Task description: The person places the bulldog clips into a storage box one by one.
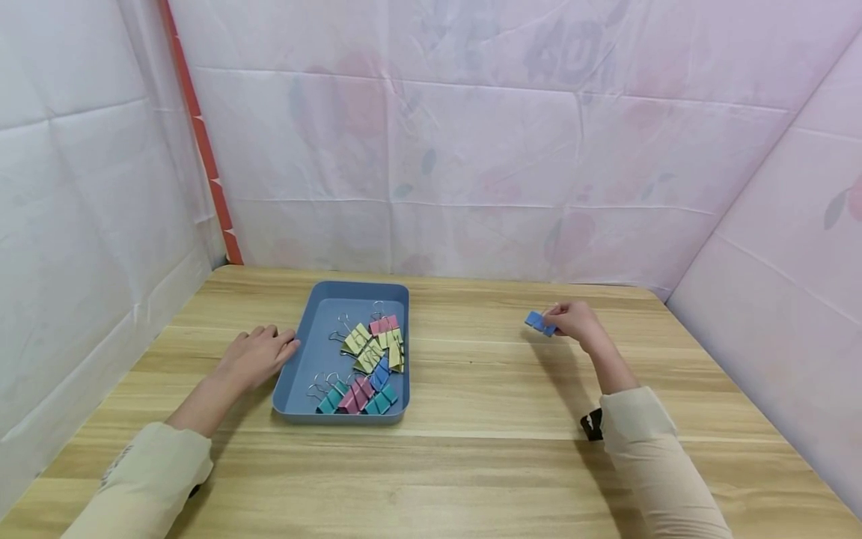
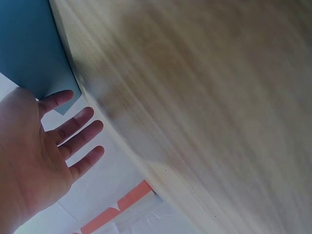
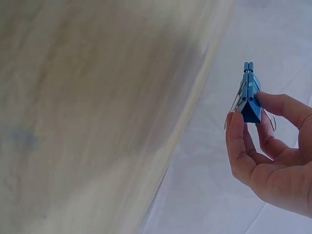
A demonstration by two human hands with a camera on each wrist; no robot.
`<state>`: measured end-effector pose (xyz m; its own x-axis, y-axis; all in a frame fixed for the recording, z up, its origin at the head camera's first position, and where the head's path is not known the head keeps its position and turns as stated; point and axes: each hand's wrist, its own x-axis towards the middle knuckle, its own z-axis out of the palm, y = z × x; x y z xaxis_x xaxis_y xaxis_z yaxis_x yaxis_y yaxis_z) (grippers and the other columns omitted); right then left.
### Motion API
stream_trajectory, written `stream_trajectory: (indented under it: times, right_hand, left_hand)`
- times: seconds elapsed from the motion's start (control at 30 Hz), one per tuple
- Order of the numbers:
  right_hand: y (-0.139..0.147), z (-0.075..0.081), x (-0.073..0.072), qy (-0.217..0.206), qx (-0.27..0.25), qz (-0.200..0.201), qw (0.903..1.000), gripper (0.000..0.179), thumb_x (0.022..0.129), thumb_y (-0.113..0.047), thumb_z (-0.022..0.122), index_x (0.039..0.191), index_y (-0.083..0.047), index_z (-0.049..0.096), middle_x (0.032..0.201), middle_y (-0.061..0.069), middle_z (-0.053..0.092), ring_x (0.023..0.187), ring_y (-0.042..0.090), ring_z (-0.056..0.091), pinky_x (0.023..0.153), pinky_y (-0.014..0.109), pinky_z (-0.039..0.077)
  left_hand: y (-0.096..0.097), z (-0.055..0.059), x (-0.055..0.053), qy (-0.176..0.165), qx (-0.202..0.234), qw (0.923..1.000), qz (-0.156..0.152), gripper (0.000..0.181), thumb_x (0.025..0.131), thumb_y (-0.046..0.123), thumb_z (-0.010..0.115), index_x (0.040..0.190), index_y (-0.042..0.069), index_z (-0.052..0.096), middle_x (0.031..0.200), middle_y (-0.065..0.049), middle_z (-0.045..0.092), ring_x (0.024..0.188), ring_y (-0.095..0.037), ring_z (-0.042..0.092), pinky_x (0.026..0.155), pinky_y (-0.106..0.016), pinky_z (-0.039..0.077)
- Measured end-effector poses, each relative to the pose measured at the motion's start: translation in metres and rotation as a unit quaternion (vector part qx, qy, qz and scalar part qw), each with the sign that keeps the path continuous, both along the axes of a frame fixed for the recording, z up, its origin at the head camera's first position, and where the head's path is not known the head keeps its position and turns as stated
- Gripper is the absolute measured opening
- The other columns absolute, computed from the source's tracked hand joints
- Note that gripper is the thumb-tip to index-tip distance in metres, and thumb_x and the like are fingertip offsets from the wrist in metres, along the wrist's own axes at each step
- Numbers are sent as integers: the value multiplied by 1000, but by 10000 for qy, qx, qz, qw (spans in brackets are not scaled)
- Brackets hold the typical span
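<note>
Between thumb and fingers my right hand (image 1: 572, 320) pinches a blue binder clip (image 1: 539, 323), held over the right part of the table. In the right wrist view the blue binder clip (image 3: 250, 97) is seen end-on, its wire handles folded down along the sides. My left hand (image 1: 259, 355) has its fingers loosely extended, with the thumb at the left wall of a blue-grey tray (image 1: 296, 397). Inside the tray lie yellow binder clips (image 1: 367, 355), pink binder clips (image 1: 357, 394), teal binder clips (image 1: 381, 400) and a blue binder clip (image 1: 380, 371), mostly toward its right side and front.
The wooden table (image 1: 471, 464) is enclosed by white printed sheets (image 1: 471, 150) at the back and both sides. A red strip (image 1: 202, 142) runs down the back left corner. Black wrist gear (image 1: 592, 424) shows beside the right sleeve.
</note>
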<state>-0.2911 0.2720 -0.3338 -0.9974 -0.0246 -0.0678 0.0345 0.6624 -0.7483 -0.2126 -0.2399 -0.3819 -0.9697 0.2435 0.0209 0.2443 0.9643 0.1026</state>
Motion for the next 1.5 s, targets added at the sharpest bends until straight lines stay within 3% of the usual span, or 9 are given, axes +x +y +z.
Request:
stream_trajectory:
  times: [0.37, 0.8, 1.07, 1.23, 1.5]
  right_hand:
    - [-13, 2, 2, 50, 46, 184, 9998, 16, 84, -5, 59, 90, 10, 56, 89, 14, 57, 73, 14, 59, 76, 38, 51]
    - [-30, 5, 1, 137, 138, 390, 9991, 15, 83, -6, 61, 88, 7, 58, 87, 12, 59, 74, 16, 59, 78, 42, 50]
    - [-39, 6, 2, 279, 157, 485, 9983, 13, 83, -5, 61, 86, 6, 58, 84, 11, 59, 75, 19, 60, 73, 37, 51]
    - [-45, 7, 3, 293, 158, 554, 9979, 14, 84, -6, 62, 89, 7, 60, 86, 13, 61, 74, 18, 60, 77, 42, 50]
    - [-54, 8, 6, 386, 155, 663, 9969, 12, 83, -4, 61, 87, 7, 61, 90, 15, 61, 75, 20, 59, 74, 41, 50]
  left_hand:
    - [0, 0, 1, 19, 0, 10000, -3, 47, 98, 33, 37, 125, -3, 51, 116, -29, 50, 109, -46, 44, 88, -62, 33]
    - [0, 0, -1, -55, 57, 10000, 51, 48, 99, 35, 35, 127, -2, 51, 121, -30, 47, 112, -47, 41, 89, -62, 31]
    - [0, 1, 0, -51, 54, 10000, 58, 48, 99, 34, 35, 127, -2, 51, 120, -30, 47, 112, -47, 42, 89, -62, 31]
    - [0, 0, 0, -24, 36, 10000, 37, 48, 99, 34, 35, 127, -2, 51, 118, -30, 48, 111, -47, 43, 88, -62, 32]
    - [-1, -1, -1, -46, -14, 10000, 36, 48, 99, 34, 35, 127, -2, 51, 118, -29, 48, 110, -47, 43, 88, -62, 32]
